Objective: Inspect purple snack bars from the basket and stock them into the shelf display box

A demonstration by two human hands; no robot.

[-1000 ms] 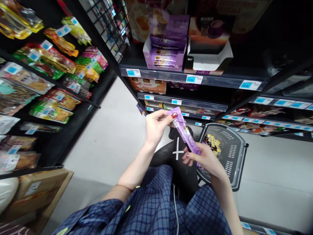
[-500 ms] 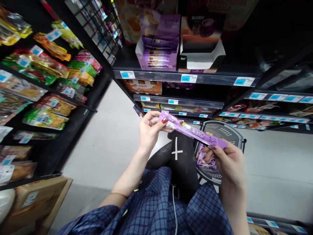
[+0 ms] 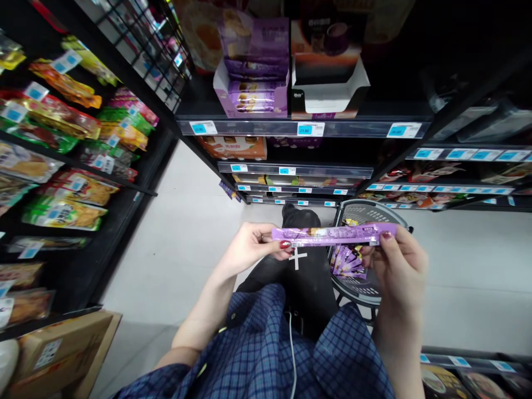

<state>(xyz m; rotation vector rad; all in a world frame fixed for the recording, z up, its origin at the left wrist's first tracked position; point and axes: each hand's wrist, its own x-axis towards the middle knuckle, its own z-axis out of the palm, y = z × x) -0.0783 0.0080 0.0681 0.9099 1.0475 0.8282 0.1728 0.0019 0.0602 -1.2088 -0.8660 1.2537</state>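
Observation:
A long, thin purple snack packet (image 3: 332, 235) is stretched level between my two hands. My left hand (image 3: 256, 244) pinches its left end, thumb in front and fingers behind. The right end is gripped by my right hand (image 3: 397, 255) in the same way. Beneath and behind the right hand stands a grey shopping basket (image 3: 378, 213), partly covered by that hand and the packet. Several purple packets (image 3: 347, 261) lie fanned out inside it, with something yellow near them. On the shelf ahead, a purple display box (image 3: 251, 102) holds similar packets.
Beside the purple box sits a black and white display carton (image 3: 330, 100). Price tags line the shelf edge (image 3: 266, 128). Bagged snacks (image 3: 66, 210) hang on the left rack, above a cardboard box (image 3: 58, 349). Another shelf edge (image 3: 465, 363) is at lower right.
The packet has gone from slanting down rightward to level, as my left hand moved lower. My right hand has shifted slightly right. The view has shifted a little, and both hands still hold the packet.

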